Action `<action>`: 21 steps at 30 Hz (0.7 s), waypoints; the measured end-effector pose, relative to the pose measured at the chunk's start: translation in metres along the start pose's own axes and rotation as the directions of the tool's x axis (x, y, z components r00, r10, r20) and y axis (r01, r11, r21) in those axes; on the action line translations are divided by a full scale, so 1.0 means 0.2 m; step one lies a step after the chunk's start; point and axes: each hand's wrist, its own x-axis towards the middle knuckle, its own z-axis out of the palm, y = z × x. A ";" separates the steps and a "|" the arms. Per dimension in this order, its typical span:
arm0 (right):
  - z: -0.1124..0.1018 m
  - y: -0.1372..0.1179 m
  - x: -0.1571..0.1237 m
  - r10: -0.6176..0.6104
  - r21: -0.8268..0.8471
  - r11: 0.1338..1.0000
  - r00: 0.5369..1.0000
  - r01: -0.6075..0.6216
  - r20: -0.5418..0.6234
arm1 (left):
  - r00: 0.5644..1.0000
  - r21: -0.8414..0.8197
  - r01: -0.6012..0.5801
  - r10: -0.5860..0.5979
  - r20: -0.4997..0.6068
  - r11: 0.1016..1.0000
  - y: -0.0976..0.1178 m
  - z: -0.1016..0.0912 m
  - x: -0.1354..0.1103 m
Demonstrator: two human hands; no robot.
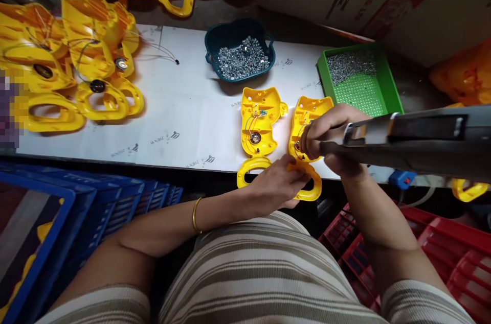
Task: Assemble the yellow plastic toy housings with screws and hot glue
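My right hand [337, 132] is wrapped round a long dark power screwdriver [418, 142], which stretches off to the right. Its tip is hidden behind my fingers, over the right-hand yellow plastic shell half [312, 105]. The fingers of my left hand [274, 183] are closed on that shell's loop handle [312, 188], at the table's front edge. Just left lies a second yellow shell half [261, 109], inner side up, with thin wires, a small green board and a round metal part inside. My left forearm passes close to its loop handle.
Behind the shells stand a dark teal basket [213, 48] of small screws and a green tray [395, 94] with more screws. Wired yellow shells [92, 32] are piled at left. Blue crates [84, 201] and red crates [441, 242] stand below the table.
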 end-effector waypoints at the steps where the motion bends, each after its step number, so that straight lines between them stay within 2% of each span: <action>1: -0.01 -0.03 0.01 -0.046 0.049 0.998 0.999 0.046 -0.004 | 1.000 0.024 -0.020 0.020 0.003 1.000 0.00 0.00 0.01; 5: -0.09 -0.13 0.01 -0.221 0.170 0.959 0.973 0.228 -0.063 | 1.000 0.133 -0.018 0.020 -0.018 0.991 0.02 -0.01 0.02; 7: -0.15 -0.14 -0.02 -0.302 0.165 0.937 0.951 0.308 -0.058 | 0.984 0.192 -0.052 0.083 -0.158 0.980 0.00 -0.05 -0.01; 8: -0.18 -0.14 -0.04 -0.330 0.165 0.927 0.941 0.337 -0.071 | 0.960 0.223 -0.057 0.114 -0.254 0.973 -0.02 -0.07 -0.03; 9: -0.21 -0.14 -0.07 -0.348 0.165 0.918 0.932 0.361 -0.104 | 0.930 0.253 -0.032 0.121 -0.347 0.967 -0.05 -0.10 -0.05; 11: -0.25 -0.13 -0.12 -0.324 0.144 0.922 0.920 0.359 -0.220 | 0.884 0.285 0.108 0.040 -0.467 0.953 -0.13 -0.16 -0.10; 13: -0.26 -0.11 -0.15 -0.302 0.120 0.930 0.910 0.346 -0.286 | 0.868 0.274 0.264 -0.104 -0.486 0.925 -0.23 -0.21 -0.14; 15: -0.27 -0.10 -0.17 -0.283 0.105 0.940 0.916 0.323 -0.285 | 0.864 0.236 0.334 -0.197 -0.463 0.912 -0.30 -0.22 -0.15; 19: -0.27 -0.09 -0.17 -0.318 0.090 0.931 0.909 0.352 -0.271 | 0.882 0.194 0.314 -0.210 -0.421 0.930 -0.32 -0.16 -0.10; 21: -0.29 -0.10 -0.17 -0.350 0.086 0.924 0.914 0.373 -0.205 | 0.879 0.192 0.305 -0.198 -0.434 0.933 -0.29 -0.15 -0.08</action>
